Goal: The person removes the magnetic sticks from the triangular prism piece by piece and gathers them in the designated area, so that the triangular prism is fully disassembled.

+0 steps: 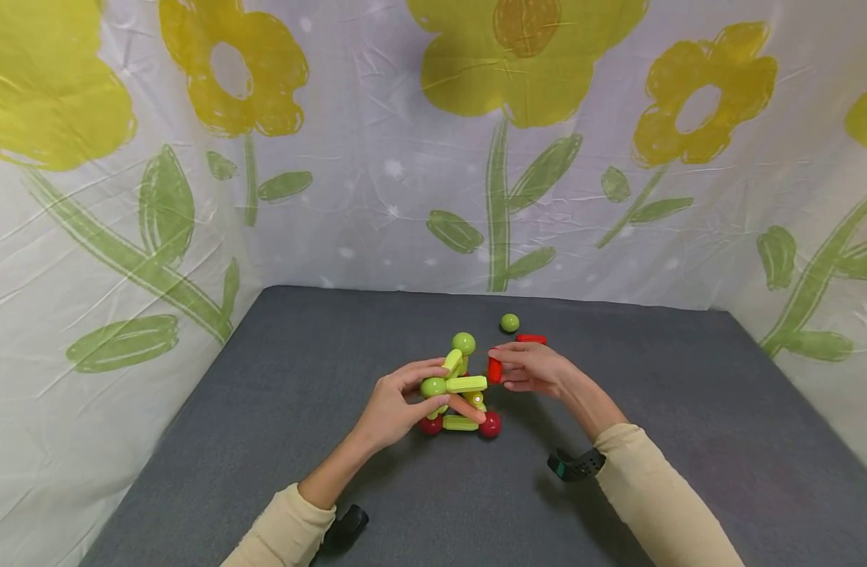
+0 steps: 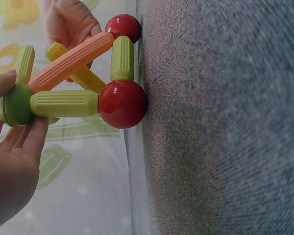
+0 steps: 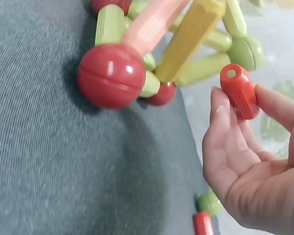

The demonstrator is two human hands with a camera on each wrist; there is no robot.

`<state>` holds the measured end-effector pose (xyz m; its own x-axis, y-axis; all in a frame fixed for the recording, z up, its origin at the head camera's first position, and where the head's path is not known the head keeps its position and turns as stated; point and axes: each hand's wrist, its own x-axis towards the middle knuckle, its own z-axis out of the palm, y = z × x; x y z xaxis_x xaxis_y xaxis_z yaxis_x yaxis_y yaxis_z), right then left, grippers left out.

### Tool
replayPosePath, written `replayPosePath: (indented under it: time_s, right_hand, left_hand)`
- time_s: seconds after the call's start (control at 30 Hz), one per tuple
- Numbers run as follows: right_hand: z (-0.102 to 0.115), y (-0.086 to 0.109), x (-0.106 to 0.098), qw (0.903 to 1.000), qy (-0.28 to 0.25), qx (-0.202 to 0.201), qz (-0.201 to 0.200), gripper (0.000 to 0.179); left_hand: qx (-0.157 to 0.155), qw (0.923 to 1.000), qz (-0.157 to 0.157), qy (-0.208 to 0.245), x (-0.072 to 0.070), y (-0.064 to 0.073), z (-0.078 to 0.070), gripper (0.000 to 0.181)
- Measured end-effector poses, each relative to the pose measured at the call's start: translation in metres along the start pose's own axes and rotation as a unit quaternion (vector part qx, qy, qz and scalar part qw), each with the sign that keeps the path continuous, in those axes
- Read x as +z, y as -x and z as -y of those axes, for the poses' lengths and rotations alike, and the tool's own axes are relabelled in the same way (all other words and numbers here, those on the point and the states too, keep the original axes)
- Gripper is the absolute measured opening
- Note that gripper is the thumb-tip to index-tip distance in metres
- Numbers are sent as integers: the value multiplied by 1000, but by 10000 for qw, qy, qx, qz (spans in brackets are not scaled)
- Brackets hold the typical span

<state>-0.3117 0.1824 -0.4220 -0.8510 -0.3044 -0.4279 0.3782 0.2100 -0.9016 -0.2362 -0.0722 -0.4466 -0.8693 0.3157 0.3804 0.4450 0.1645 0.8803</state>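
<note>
A frame of magnetic-looking rods and balls stands on the dark table near its middle. My left hand (image 1: 394,405) grips a green ball (image 2: 17,105) at one of its upper corners, thumb on one side and fingers on the other. Pale green rods (image 2: 66,104), an orange rod (image 2: 71,61) and a yellow rod (image 3: 193,39) join the balls. Red balls (image 3: 111,76) form the bottom corners on the cloth. Just right of the frame, my right hand (image 1: 532,368) pinches a short red rod (image 3: 240,93) between thumb and fingers, apart from the frame; its hollow-looking end shows in the right wrist view.
Behind my right hand lie another red rod (image 1: 531,339) and a loose green ball (image 1: 509,323). A dark grey cloth (image 1: 263,472) covers the table. Flower-printed curtains (image 1: 362,197) hang along the back and both sides.
</note>
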Motion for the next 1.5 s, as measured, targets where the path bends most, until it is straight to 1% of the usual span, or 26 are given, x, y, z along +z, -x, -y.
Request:
replayPosePath:
  time_s: [0.13,0.27,0.37,0.57,0.67,0.9,1.03,1.13,1.27,1.37,1.5]
  right_hand:
    - [-6,0,-8,9994,-346,-66,-69,55]
    - [-12,-1,-16,9970,-739,-138,-161,54]
    - [-17,-1,-24,9953,-910,-223,-255,53]
    - [-25,-1,-39,9893,-1267,-234,-687,51]
    - [-28,-1,-44,9858,-1400,-221,-904,55]
    - [-33,-6,-51,9728,-1788,-81,-1472,60]
    - [-35,-11,-53,9635,-2025,-45,-1752,62]
    - [-36,-14,-54,9547,-2221,-17,-1978,62]
    - [-38,-21,-55,9467,-2277,18,-2277,60]
    - [-38,-23,-54,9454,-2137,111,-2458,58]
    - [-36,-24,-55,9437,-2019,301,-2603,55]
  left_hand:
    - [83,10000,-8,-25,0,0,2,36]
    - [73,10000,-10,-44,0,1,3,35]
    - [41,10000,-9,-31,0,0,2,35]
    - [117,9999,5,43,-1,0,1,36]
    - [138,9999,12,83,-1,0,1,35]
    - [45,10000,4,4,-1,0,0,35]
    - [55,10000,36,-33,-1,0,0,35]
    - [41,10000,47,-34,-1,0,1,35]
    - [-19,10000,50,-39,0,1,1,35]
    - [-38,10000,47,-33,0,1,1,36]
    - [40,10000,25,-3,0,1,-1,36]
